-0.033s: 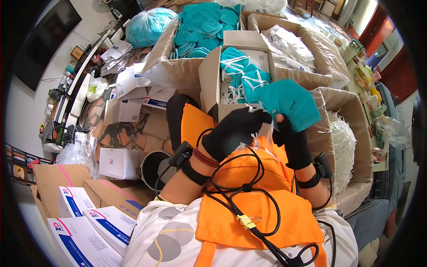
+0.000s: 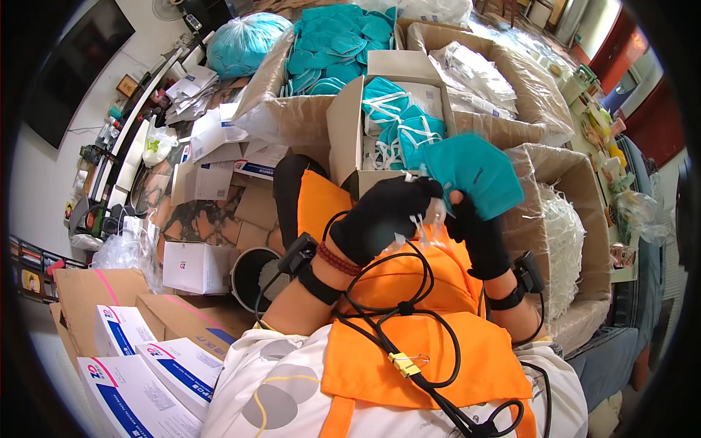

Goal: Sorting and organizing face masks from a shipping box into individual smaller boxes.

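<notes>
A flat teal face mask (image 2: pixel 475 175) is up in front of me, pinched at its lower left edge by my right hand (image 2: pixel 473 235), with the bare thumb tip on it. Close beside it, my left hand (image 2: pixel 391 219) is closed, its fingertips near the mask's edge. White strips, likely ear straps (image 2: pixel 418 220), poke out around the left fingers; their far ends are hidden. Both hands wear black fingerless gloves. Just beyond them stands an open carton (image 2: pixel 345 139) holding teal masks with white straps (image 2: pixel 420 135).
Behind it, a lined box (image 2: pixel 281 109) is heaped with teal masks (image 2: pixel 339 44). Lined boxes with white packets (image 2: pixel 471 77) and white straps (image 2: pixel 562 248) stand at the right. White-and-blue cartons (image 2: pixel 131 398) lie lower left, near a dark bucket (image 2: pixel 244 274). Black cables (image 2: pixel 405 306) cross my orange apron.
The mask has shifted slightly left and turned a little with my right hand. My left hand has barely moved.
</notes>
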`<action>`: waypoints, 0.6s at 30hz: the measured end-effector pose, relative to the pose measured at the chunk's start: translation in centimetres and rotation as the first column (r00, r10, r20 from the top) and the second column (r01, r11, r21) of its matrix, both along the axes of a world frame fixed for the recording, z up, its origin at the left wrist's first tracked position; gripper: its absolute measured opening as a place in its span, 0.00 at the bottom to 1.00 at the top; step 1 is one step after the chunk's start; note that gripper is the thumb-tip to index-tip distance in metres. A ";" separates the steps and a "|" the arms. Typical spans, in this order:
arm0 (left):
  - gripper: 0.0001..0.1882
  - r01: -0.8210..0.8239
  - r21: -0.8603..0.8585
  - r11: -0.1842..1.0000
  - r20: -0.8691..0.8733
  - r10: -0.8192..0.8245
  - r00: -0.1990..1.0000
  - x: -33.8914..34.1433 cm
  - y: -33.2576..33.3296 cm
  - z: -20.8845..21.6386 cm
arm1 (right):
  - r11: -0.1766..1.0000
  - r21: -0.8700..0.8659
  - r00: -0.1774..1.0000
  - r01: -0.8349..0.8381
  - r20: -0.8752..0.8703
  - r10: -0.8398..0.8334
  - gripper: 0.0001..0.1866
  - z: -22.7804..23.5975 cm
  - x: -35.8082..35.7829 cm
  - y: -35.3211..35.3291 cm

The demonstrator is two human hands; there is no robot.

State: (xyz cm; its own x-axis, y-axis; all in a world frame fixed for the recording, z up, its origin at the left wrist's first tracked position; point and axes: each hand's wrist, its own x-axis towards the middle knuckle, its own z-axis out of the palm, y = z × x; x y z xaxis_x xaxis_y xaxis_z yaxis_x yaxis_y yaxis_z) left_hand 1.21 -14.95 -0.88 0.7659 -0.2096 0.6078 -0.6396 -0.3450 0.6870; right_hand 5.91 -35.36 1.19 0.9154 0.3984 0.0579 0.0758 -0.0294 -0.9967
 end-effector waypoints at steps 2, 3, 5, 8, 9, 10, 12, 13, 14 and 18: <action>0.10 -0.167 -0.474 0.865 -0.341 -0.005 0.940 -0.7 -0.5 -0.4 | 0.991 -0.134 0.999 0.017 0.054 -0.010 0.15 -1.0 -0.9 0.0; 0.10 -0.209 -0.605 0.768 -0.424 -0.089 0.901 -1.0 -0.5 -0.2 | 0.992 -0.127 0.997 -0.029 -0.070 0.020 0.13 -1.5 -1.4 -0.1; 0.08 -0.244 -0.788 0.566 -0.460 -0.278 0.843 -1.3 -0.2 1.1 | 0.995 -0.096 0.998 -0.027 -0.053 0.022 0.11 -2.4 -2.7 -0.2; 0.06 -0.357 -0.901 0.248 -0.416 -0.256 0.873 -1.1 3.3 3.9 | 0.981 -0.158 0.825 -0.110 0.536 0.179 0.15 -3.0 -4.1 -0.6; 0.06 -0.318 -0.942 0.108 -0.332 -0.169 0.928 -1.0 5.3 4.6 | 0.994 -0.061 0.875 -0.092 0.471 0.110 0.16 -3.0 -4.5 -0.3; 0.05 -0.242 -0.970 -0.040 -0.234 -0.139 0.962 -1.0 6.8 4.8 | 0.991 -0.092 0.938 -0.093 0.325 0.118 0.17 -2.5 -4.2 -0.7; 0.05 -0.328 -0.936 0.125 -0.341 -0.102 0.935 -0.8 8.4 4.0 | 0.950 -0.282 0.988 -0.134 -0.109 0.107 0.16 -1.1 -3.5 -1.4; 0.06 -0.424 -0.868 0.257 -0.458 -0.086 0.885 -0.5 8.1 2.9 | 0.994 -0.095 0.980 -0.061 -0.193 0.042 0.16 -0.4 -2.7 -1.4; 0.06 -0.503 -0.764 0.404 -0.571 -0.061 0.819 0.0 7.3 1.8 | 0.999 0.014 0.980 -0.035 -0.197 0.037 0.20 0.4 -1.8 -1.5; 0.15 -0.196 -0.216 0.957 -0.194 0.154 0.969 1.3 1.8 -1.0 | 0.995 0.043 0.990 -0.094 -0.104 0.098 0.24 2.8 -0.1 -1.1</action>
State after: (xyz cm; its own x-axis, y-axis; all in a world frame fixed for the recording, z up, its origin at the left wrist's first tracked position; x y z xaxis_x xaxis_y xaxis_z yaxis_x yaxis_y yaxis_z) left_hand 2.52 -13.19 -1.88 0.8753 0.0678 0.4787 -0.4479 -0.2592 0.8557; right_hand 5.85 -36.42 4.03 0.8747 0.4842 -0.0206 -0.0297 0.0110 -0.9995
